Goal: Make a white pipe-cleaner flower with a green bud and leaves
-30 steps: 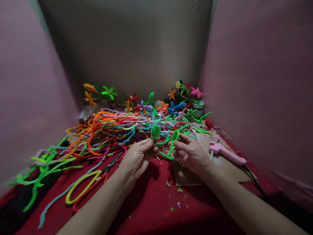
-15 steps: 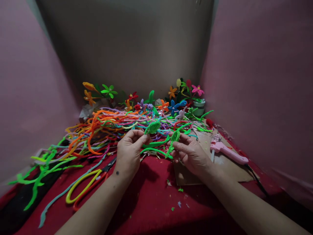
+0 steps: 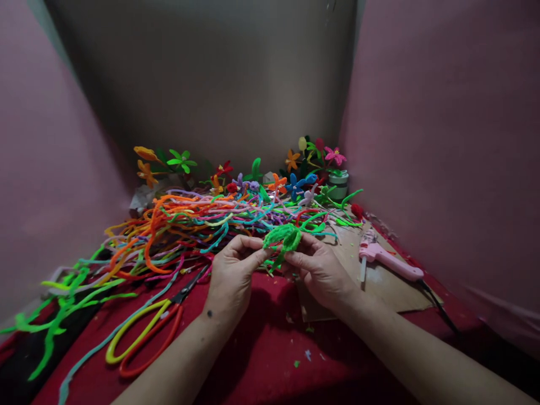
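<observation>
Thumb and fingers (image 3: 248,243) of the left hand (image 3: 230,277) were pinched almost together on the outer end of a fuzzy green leaf (image 3: 276,233), while those of the right hand (image 3: 324,275) were closed on a second leaf (image 3: 292,241) of the same green. The two leaves met in the narrow space between the fingers, raised above a red surface (image 3: 265,332); whether they were joined could not be told. Beyond the left fingers and off to their left, a heap of fuzzy stems (image 3: 177,219) in orange, pink, teal, purple and green sprawled across the surface. Scissors (image 3: 162,343) with one yellow and one red handle lay to the left of the left fingers, blades pointing toward the heap, and a pale teal stem (image 3: 107,336) ran alongside them. Farther left lay a tangle of bright green stems (image 3: 63,309). To the right of the right fingers, a pink glue gun (image 3: 392,261) rested on a brown board (image 3: 375,292), its dark cord (image 3: 439,306) trailing away to the right. Well past the fingers, fuzzy flowers stretched across the back, among them a blue flower (image 3: 295,187) and a pink flower (image 3: 335,156), the latter above a pale green jar (image 3: 338,185). Small scraps (image 3: 307,355) dotted the surface on the near side of the fingers.
</observation>
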A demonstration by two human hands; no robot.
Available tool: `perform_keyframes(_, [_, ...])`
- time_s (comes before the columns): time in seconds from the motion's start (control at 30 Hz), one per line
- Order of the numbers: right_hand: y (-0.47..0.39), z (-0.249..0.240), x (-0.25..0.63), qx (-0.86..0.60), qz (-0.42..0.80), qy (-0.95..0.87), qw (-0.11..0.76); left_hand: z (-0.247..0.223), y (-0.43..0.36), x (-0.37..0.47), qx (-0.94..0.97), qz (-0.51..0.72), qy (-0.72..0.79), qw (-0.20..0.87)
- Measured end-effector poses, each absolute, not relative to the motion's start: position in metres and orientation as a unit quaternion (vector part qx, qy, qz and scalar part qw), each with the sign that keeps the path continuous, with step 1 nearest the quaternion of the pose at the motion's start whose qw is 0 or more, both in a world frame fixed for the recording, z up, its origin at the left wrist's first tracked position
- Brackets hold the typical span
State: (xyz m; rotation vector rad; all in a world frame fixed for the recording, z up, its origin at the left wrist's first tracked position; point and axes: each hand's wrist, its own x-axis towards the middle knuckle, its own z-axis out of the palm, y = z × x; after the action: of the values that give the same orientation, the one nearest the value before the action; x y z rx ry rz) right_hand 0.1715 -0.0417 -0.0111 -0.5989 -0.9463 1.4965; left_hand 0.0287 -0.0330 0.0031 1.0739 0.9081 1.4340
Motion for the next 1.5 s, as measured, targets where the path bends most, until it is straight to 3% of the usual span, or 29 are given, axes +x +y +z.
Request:
perform_keyframes(0.6, [-0.043,-0.008,0.166,-0.26,0.609,-0.416,0.624,0.005,-0.041,0.037,0.473,0.588,0.391,0.527])
perform_keyframes(1.1, [-0.045,-0.008,0.168,-0.295,0.58,-0.451,0.611,0.004,-0.043,0.037,0.621,0.511,0.452,0.385])
perform_keyframes(1.33, [-0.043,-0.014,0.172,-0.273,0.574,-0.462,0.619,-0.001,-0.043,0.035,0.671,0.473,0.426,0.381])
perform_keyframes(1.5, [-0.042,-0.014,0.172,-0.276,0.576,-0.458,0.619,-0.004,-0.042,0.034,0.748,0.462,0.393,0.27])
